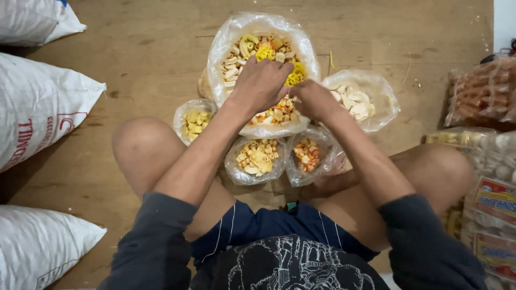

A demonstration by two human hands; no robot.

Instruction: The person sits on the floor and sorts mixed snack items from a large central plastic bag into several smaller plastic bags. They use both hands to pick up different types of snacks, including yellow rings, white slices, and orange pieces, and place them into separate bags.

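Big bag point(228, 48): stands open on the floor between the knees, mixed crackers within easy reach.
Left hand point(262, 81): fingers curled down into the crackers; grip cannot be told.
Right hand point(314, 100): pressed at the bag's near rim, grip hidden.
Small bags point(257, 159): ringed close around, mouths open.

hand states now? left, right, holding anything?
Left hand: fingers curled down into the mixed crackers in the big bag; grasp cannot be told.
Right hand: at bag's edge, grip hidden.

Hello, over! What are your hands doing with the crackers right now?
Left hand and right hand both down in big mixed-cracker bag. Grip hidden. Four small bags crowd around it.
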